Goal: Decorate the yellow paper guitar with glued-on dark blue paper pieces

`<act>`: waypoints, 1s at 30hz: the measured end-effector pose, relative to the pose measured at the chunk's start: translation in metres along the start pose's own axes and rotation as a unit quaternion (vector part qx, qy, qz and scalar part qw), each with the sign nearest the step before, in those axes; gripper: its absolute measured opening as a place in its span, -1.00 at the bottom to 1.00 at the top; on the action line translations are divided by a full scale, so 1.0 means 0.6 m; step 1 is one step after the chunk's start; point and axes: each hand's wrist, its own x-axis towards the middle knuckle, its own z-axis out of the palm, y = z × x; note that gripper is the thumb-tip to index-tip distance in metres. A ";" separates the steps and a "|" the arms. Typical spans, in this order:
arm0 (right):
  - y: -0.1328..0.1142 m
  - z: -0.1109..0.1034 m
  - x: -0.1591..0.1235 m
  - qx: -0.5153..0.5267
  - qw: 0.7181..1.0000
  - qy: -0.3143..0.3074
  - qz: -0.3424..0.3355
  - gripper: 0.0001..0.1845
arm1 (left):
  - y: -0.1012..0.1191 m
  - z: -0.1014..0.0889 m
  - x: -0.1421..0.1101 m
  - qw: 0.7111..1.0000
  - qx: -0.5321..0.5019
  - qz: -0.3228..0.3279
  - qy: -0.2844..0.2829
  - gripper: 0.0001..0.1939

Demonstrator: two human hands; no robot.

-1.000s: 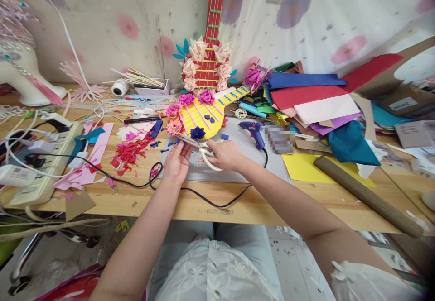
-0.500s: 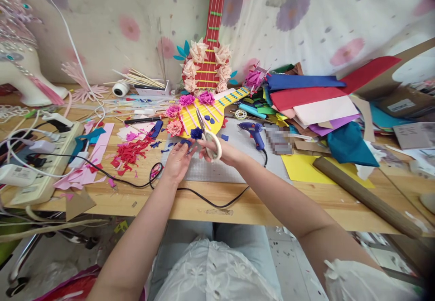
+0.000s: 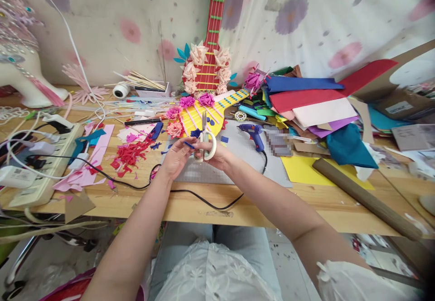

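Between the fingers of my left hand (image 3: pixel 176 158) is a small piece of blue paper (image 3: pixel 188 145). My right hand (image 3: pixel 217 153) is closed around scissors with pale handles (image 3: pixel 211 145), their blades pointing up and away from me. Both hands are close together above a grey cutting mat (image 3: pixel 200 174). Just beyond them lies a yellow paper instrument (image 3: pixel 200 116) with pink strips and pink flowers along its left edge. A dark blue paper flower (image 3: pixel 195 133) sits on its near end, partly hidden behind the hands and scissors.
A blue glue gun (image 3: pixel 253 136) lies right of the mat, its black cable (image 3: pixel 217 208) looping in front of me. Red paper scraps (image 3: pixel 134 151) and a power strip (image 3: pixel 45 169) are at left. Stacked coloured paper (image 3: pixel 316 95) lies right; a red guitar (image 3: pixel 212 61) stands behind.
My right hand has turned the scissors from pointing left to pointing upward. The hands have come closer together, with the blue paper still in my left fingers.
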 end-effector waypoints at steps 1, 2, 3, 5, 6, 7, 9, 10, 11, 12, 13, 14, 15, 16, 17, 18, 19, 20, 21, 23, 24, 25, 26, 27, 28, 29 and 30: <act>0.005 -0.003 0.002 -0.039 0.996 0.056 -0.057 -0.70 | -0.002 0.001 -0.001 1.000 -0.002 -0.007 0.011 -0.77; 0.009 -0.006 0.003 -0.085 0.983 0.113 -0.116 -0.68 | -0.004 0.003 -0.002 1.000 -0.007 -0.020 0.022 -0.75; 0.014 -0.011 0.004 -0.135 0.963 0.164 -0.168 -0.66 | -0.007 0.006 -0.003 0.999 -0.012 -0.037 0.034 -0.76; 0.023 -0.021 0.005 -0.232 0.916 0.229 -0.234 -0.65 | -0.015 0.013 -0.005 0.996 -0.023 -0.068 0.062 -0.78; 0.027 -0.026 0.004 -0.272 0.896 0.244 -0.250 -0.65 | -0.019 0.018 -0.006 0.994 -0.026 -0.078 0.077 -0.78; 0.031 -0.029 0.003 -0.306 0.881 0.252 -0.258 -0.67 | -0.023 0.024 -0.006 0.992 -0.026 -0.082 0.092 -0.77; 0.036 -0.034 -0.002 -0.350 0.863 0.258 -0.257 -0.70 | -0.027 0.037 -0.005 0.990 -0.021 -0.077 0.120 -0.76; 0.038 -0.035 -0.005 -0.362 0.858 0.260 -0.254 -0.72 | -0.028 0.043 -0.004 0.988 -0.018 -0.073 0.132 -0.77; 0.039 -0.035 -0.008 -0.369 0.856 0.259 -0.252 -0.73 | -0.028 0.048 -0.002 0.987 -0.016 -0.069 0.143 -0.78; 0.039 -0.035 -0.010 -0.373 0.855 0.257 -0.251 -0.74 | -0.027 0.053 0.000 0.986 -0.016 -0.065 0.154 -0.78; 0.039 -0.034 -0.012 -0.374 0.855 0.256 -0.252 -0.75 | -0.027 0.057 0.002 0.985 -0.015 -0.062 0.163 -0.78; 0.039 -0.034 -0.014 -0.373 0.855 0.255 -0.254 -0.75 | -0.026 0.059 0.004 0.983 -0.013 -0.059 0.171 -0.78; 0.039 -0.033 -0.015 -0.371 0.855 0.255 -0.257 -0.74 | -0.025 0.061 0.005 0.982 -0.010 -0.058 0.177 -0.78; 0.038 -0.033 -0.016 -0.368 0.856 0.255 -0.259 -0.74 | -0.025 0.062 0.007 0.981 -0.007 -0.056 0.183 -0.78; 0.038 -0.032 -0.016 -0.365 0.857 0.254 -0.261 -0.73 | -0.025 0.063 0.008 0.980 -0.002 -0.055 0.189 -0.78; 0.038 -0.032 -0.017 -0.362 0.857 0.254 -0.263 -0.73 | -0.025 0.063 0.009 0.979 0.003 -0.055 0.194 -0.78; 0.038 -0.031 -0.018 -0.359 0.858 0.254 -0.264 -0.73 | -0.026 0.063 0.010 0.978 0.009 -0.054 0.199 -0.79; 0.038 -0.030 -0.018 -0.355 0.860 0.254 -0.265 -0.73 | -0.026 0.063 0.010 0.977 0.015 -0.052 0.204 -0.79; 0.038 -0.030 -0.019 -0.351 0.861 0.255 -0.265 -0.73 | -0.027 0.063 0.011 0.976 0.022 -0.049 0.210 -0.80; 0.037 -0.029 -0.019 -0.341 0.865 0.255 -0.266 -0.73 | -0.026 0.064 0.010 0.974 0.033 -0.046 0.217 -0.80; 0.038 -0.028 -0.019 -0.333 0.868 0.254 -0.268 -0.73 | -0.025 0.065 0.009 0.974 0.034 -0.048 0.216 -0.80; 0.038 -0.028 -0.019 -0.325 0.871 0.253 -0.270 -0.73 | -0.024 0.066 0.008 0.975 0.033 -0.053 0.212 -0.79; 0.038 -0.028 -0.018 -0.316 0.873 0.251 -0.273 -0.73 | -0.022 0.066 0.007 0.976 0.028 -0.061 0.205 -0.79; 0.038 -0.028 -0.017 -0.308 0.876 0.249 -0.277 -0.73 | -0.020 0.067 0.007 0.978 0.021 -0.069 0.198 -0.79; 0.038 -0.028 -0.015 -0.302 0.878 0.246 -0.280 -0.72 | -0.018 0.067 0.006 0.978 0.014 -0.075 0.192 -0.79; 0.039 -0.028 -0.014 -0.298 0.879 0.244 -0.282 -0.71 | -0.017 0.067 0.005 0.979 0.008 -0.078 0.189 -0.79; 0.040 -0.028 -0.012 -0.297 0.879 0.242 -0.283 -0.71 | -0.016 0.068 0.005 0.979 0.005 -0.077 0.188 -0.80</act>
